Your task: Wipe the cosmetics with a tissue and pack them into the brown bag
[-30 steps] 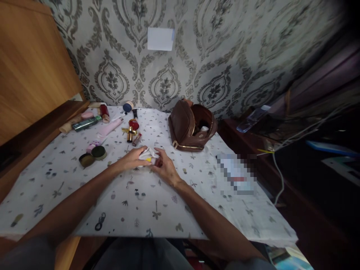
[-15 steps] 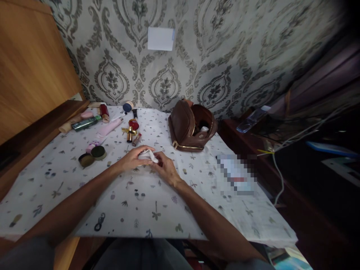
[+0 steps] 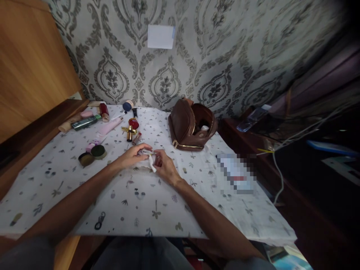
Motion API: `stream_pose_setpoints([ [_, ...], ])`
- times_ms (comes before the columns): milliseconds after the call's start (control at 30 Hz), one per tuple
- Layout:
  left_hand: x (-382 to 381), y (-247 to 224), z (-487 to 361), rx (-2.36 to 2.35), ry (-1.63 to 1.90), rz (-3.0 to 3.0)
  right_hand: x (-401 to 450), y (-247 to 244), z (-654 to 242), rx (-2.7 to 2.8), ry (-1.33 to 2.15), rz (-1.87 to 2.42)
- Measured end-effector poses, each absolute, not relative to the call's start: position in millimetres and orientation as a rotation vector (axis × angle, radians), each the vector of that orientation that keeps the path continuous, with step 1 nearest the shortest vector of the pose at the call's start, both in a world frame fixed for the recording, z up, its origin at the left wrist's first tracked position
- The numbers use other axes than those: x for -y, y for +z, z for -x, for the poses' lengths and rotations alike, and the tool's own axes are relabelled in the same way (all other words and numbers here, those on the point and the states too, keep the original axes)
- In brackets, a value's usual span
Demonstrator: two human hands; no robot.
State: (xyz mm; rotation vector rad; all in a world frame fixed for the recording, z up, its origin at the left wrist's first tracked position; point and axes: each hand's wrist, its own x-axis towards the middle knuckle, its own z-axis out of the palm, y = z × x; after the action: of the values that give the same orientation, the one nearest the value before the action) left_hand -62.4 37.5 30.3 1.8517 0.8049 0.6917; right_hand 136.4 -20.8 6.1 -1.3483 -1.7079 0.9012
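Note:
Over the middle of the cloth-covered table, my two hands hold a soft, crumpled white tissue (image 3: pixel 152 163) between them. My left hand (image 3: pixel 134 156) grips its left side, thumb and fingers curved around it. My right hand (image 3: pixel 166 167) pinches its right side, and a twisted end hangs down by those fingers. Whether anything is wrapped inside is hidden. Just beyond my left hand lie a small lipstick-like tube (image 3: pixel 137 139) and a gold-and-black tube (image 3: pixel 129 134). A brown zipped bag (image 3: pixel 183 125) stands open beyond my right hand, with items inside.
At the left lie a round dark-lidded jar (image 3: pixel 98 152), a pink tube (image 3: pixel 108 128), a green bottle (image 3: pixel 84 123) and a red bottle (image 3: pixel 104 112). A red compact (image 3: pixel 134 123) sits farther back. A blurred-out flat object (image 3: pixel 236 174) is at right. Behind the table rises a patterned wall (image 3: pixel 164 80).
The tissue has been partly spread, and its twisted end now hangs lower between my hands. My hands stay in nearly the same place, with shifted fingers.

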Motion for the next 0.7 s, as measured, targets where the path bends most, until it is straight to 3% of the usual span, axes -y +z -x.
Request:
stream_pose_setpoints([
  [267,-38,29,67,-0.842,0.55,-1.979,19,7,-140,1.714,0.91,1.329],
  [500,-32,21,59,-0.811,0.637,-2.278,19,7,-142,1.725,0.911,1.297],
  [700,-31,29,59,-0.851,0.612,-2.125,22,10,-142,1.819,0.742,1.219],
])
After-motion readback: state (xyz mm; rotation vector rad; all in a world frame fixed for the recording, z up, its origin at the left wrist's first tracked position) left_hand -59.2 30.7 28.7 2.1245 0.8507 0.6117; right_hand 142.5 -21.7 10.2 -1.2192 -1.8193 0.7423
